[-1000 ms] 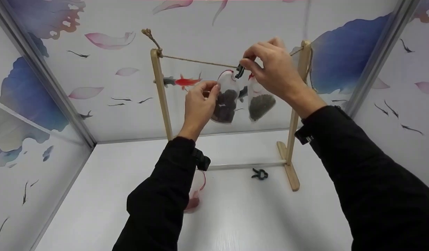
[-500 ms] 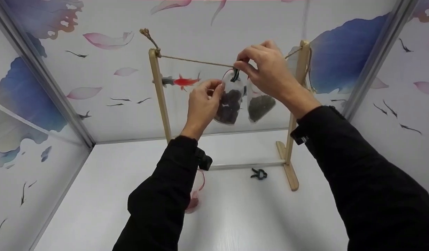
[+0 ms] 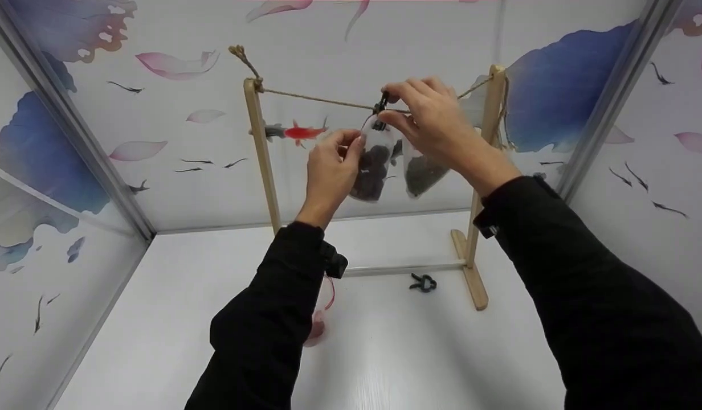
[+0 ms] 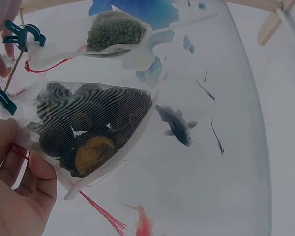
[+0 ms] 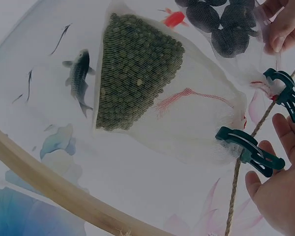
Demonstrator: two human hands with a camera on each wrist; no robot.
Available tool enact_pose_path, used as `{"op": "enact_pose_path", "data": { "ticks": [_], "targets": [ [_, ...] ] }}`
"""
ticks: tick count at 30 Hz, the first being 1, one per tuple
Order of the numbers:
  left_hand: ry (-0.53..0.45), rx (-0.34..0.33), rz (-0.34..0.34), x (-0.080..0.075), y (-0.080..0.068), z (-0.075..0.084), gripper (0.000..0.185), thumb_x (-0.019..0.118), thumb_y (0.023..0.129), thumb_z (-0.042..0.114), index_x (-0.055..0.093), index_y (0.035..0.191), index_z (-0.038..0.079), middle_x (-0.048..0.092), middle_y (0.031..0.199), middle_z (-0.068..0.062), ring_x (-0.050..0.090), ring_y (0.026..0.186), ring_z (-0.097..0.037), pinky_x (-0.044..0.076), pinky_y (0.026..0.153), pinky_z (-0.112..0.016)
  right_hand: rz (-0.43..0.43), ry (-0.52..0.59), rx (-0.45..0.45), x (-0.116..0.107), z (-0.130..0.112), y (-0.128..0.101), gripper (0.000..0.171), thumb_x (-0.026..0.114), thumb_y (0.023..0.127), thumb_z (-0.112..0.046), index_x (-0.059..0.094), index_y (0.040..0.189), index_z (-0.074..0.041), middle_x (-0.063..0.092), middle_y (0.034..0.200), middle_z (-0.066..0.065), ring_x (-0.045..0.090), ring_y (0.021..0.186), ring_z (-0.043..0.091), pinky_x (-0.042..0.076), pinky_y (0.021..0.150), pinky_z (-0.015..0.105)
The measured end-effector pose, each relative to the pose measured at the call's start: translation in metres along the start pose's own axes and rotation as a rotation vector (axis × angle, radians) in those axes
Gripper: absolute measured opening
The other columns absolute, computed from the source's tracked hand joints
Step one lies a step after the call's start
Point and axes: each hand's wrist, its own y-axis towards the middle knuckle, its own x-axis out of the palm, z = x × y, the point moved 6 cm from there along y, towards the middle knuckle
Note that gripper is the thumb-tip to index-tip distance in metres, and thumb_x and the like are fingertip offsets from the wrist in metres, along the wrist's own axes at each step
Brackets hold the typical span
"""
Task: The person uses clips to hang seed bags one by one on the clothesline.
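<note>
Right hand (image 3: 436,122) pinches clip (image 3: 380,106) on twine (image 3: 317,101); white tabletop (image 3: 396,347) below.

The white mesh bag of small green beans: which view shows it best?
The right wrist view: the white mesh bag of small green beans fills the frame, its dark green clip on the twine visible. The left wrist view shows it small at the top edge; in the head view the right hand partly hides it.

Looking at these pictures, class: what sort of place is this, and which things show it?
Probably a small staged booth, not a lived-in room: fish-and-petal printed wall panels in metal corner posts, a white tabletop, and a little wooden rack strung with twine holding clipped mesh bags.
</note>
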Motion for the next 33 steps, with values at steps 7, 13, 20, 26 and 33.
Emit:
{"op": "enact_pose_path", "data": {
  "ticks": [7,13,20,26,33],
  "targets": [
    [0.000,-0.003,-0.026,0.002,-0.003,-0.004,0.023,0.061,0.104,0.019,0.070,0.117,0.003,0.068,0.101,-0.006,0.061,0.085,-0.017,0.051,0.073,-0.029,-0.002,0.003,0.021,0.005,0.004,-0.004,0.050,0.056,0.104,-0.040,0.056,0.143,-0.009,0.064,0.130,0.014,0.050,0.124,0.035,0.034,0.103,0.057],
    [0.026,-0.016,-0.051,0.003,-0.006,-0.009,0.024,0.062,0.103,0.018,0.071,0.119,0.002,0.070,0.099,-0.008,0.061,0.084,-0.018,0.051,0.073,-0.030,0.085,0.006,-0.056,0.006,0.001,-0.011,0.050,0.067,0.098,-0.040,0.064,0.136,-0.007,0.069,0.119,0.013,0.053,0.117,0.034,0.035,0.099,0.057],
    [0.059,-0.024,-0.092,0.008,-0.012,-0.015,0.024,0.062,0.103,0.017,0.071,0.119,0.002,0.072,0.105,-0.008,0.065,0.091,-0.018,0.053,0.080,-0.031,0.199,-0.003,-0.162,0.008,0.000,-0.020,0.047,0.076,0.091,-0.038,0.071,0.124,-0.005,0.072,0.113,0.011,0.055,0.115,0.034,0.034,0.101,0.056],
    [0.126,-0.007,-0.110,0.014,-0.015,-0.018,0.024,0.063,0.102,0.017,0.071,0.118,0.002,0.073,0.107,-0.008,0.068,0.096,-0.019,0.052,0.086,-0.032,0.297,-0.045,-0.242,0.011,0.001,-0.031,0.041,0.079,0.091,-0.030,0.070,0.121,-0.004,0.068,0.123,0.012,0.050,0.128,0.036,0.029,0.110,0.056],
    [0.156,0.018,-0.089,0.017,-0.024,-0.027,0.026,0.065,0.101,0.018,0.069,0.121,0.001,0.073,0.111,-0.011,0.067,0.105,-0.021,0.050,0.094,-0.038,0.352,-0.066,-0.295,0.024,-0.001,-0.052,0.042,0.083,0.088,-0.026,0.070,0.124,-0.009,0.062,0.137,0.010,0.041,0.141,0.034,0.017,0.116,0.062]
  ]
}}
